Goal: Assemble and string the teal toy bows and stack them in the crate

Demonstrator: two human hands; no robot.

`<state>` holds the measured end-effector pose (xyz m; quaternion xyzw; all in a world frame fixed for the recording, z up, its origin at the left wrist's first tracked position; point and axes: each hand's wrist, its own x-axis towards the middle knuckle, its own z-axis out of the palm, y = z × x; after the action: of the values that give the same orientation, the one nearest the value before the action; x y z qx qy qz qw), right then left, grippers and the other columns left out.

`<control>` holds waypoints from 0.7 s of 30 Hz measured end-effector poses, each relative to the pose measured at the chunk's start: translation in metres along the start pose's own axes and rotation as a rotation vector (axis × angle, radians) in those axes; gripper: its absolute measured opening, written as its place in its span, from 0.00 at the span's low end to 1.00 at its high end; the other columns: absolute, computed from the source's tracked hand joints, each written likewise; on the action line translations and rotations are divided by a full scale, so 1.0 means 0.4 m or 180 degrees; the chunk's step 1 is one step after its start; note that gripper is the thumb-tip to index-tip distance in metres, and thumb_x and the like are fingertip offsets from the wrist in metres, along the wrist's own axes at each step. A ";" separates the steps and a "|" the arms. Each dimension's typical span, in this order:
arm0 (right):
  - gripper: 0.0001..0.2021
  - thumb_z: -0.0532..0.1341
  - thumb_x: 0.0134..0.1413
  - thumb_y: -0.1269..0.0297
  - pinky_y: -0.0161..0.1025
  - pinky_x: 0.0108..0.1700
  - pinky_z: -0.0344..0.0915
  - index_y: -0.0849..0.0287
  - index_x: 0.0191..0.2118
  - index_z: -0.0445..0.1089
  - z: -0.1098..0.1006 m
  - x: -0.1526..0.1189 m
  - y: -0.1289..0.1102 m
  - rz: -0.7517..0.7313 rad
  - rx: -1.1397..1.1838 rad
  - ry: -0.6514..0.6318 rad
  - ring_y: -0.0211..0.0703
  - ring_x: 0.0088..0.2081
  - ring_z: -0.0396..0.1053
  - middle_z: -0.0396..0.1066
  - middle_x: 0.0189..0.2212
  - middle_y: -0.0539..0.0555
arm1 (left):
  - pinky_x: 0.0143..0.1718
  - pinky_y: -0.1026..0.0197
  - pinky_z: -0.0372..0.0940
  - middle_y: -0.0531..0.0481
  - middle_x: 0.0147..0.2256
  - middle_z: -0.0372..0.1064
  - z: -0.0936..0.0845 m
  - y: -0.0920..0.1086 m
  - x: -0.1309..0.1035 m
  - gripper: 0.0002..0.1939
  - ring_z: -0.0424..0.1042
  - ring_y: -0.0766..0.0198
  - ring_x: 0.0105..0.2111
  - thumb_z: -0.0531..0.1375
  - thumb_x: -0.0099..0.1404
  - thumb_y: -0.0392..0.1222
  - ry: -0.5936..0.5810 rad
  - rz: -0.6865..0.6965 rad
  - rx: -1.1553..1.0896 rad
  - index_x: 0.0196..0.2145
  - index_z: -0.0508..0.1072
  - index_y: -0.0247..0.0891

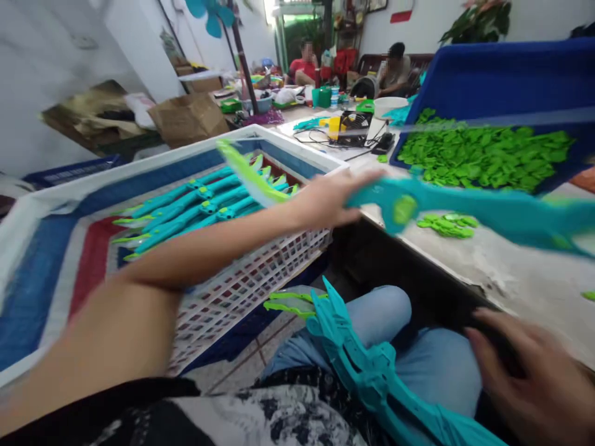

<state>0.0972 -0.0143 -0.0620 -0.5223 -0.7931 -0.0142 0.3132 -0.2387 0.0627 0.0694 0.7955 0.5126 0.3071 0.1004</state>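
Observation:
My left hand [323,201] is closed around a long turquoise plastic toy piece [469,207], held crosswise between the basket and the table. A round green part [404,209] marks its middle, and a green-and-clear blade [251,173] sticks out past my wrist. More turquoise toy pieces [372,371] with green tips lie across my lap. Low on the right, my right hand [534,371] is blurred, its thumb and fingers apart and nothing visible in it, near the table edge. Several similar pieces [199,201] lie side by side in the white basket [251,297].
A blue bin [493,80] of small green parts [483,152] stands on the table [534,291], with a small green pile [449,225] before it. Farther back are a black fan [356,128] with wires, a cardboard box [188,118] and two seated people [395,68].

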 end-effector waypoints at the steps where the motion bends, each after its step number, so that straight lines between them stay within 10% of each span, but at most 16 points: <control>1: 0.21 0.53 0.56 0.46 0.53 0.38 0.71 0.46 0.52 0.66 0.032 -0.021 -0.014 -0.0182 0.0366 -0.0186 0.58 0.43 0.72 0.71 0.42 0.62 | 0.47 0.56 0.62 0.49 0.40 0.70 -0.093 -0.043 -0.032 0.33 0.70 0.55 0.40 0.65 0.50 0.35 0.0266 -0.0319 -0.0007 0.55 0.67 0.41; 4: 0.17 0.55 0.55 0.47 0.42 0.32 0.73 0.48 0.46 0.70 0.139 -0.108 -0.023 -0.0381 0.0872 -0.0890 0.50 0.38 0.74 0.73 0.41 0.56 | 0.51 0.54 0.59 0.51 0.42 0.71 -0.288 -0.189 -0.173 0.34 0.69 0.54 0.43 0.67 0.46 0.36 0.0648 -0.1274 0.0309 0.53 0.69 0.40; 6: 0.19 0.56 0.54 0.47 0.39 0.32 0.74 0.49 0.48 0.69 0.191 -0.174 -0.015 -0.0407 0.0854 -0.1200 0.49 0.37 0.75 0.73 0.41 0.55 | 0.50 0.53 0.60 0.50 0.40 0.72 -0.333 -0.282 -0.285 0.33 0.70 0.52 0.42 0.67 0.46 0.40 0.0662 -0.1865 0.0510 0.52 0.70 0.41; 12: 0.29 0.60 0.49 0.48 0.39 0.34 0.74 0.46 0.58 0.60 0.221 -0.325 -0.013 -0.0669 0.0476 -0.1489 0.50 0.40 0.74 0.70 0.46 0.57 | 0.49 0.50 0.62 0.49 0.42 0.73 -0.239 -0.419 -0.509 0.28 0.70 0.47 0.46 0.67 0.46 0.50 0.0190 -0.2651 0.0086 0.47 0.73 0.43; 21: 0.37 0.58 0.50 0.43 0.45 0.37 0.66 0.52 0.64 0.52 0.205 -0.373 -0.042 -0.0411 -0.0013 -0.1876 0.51 0.37 0.69 0.70 0.39 0.60 | 0.51 0.39 0.60 0.51 0.37 0.70 -0.280 -0.417 -0.491 0.25 0.64 0.40 0.51 0.66 0.48 0.51 -0.0144 -0.2233 0.0177 0.44 0.70 0.42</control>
<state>0.0822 -0.1154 -0.1992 -0.4530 -0.8813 0.1164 0.0670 -0.4868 -0.0514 0.0031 0.5800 0.7605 0.2221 0.1894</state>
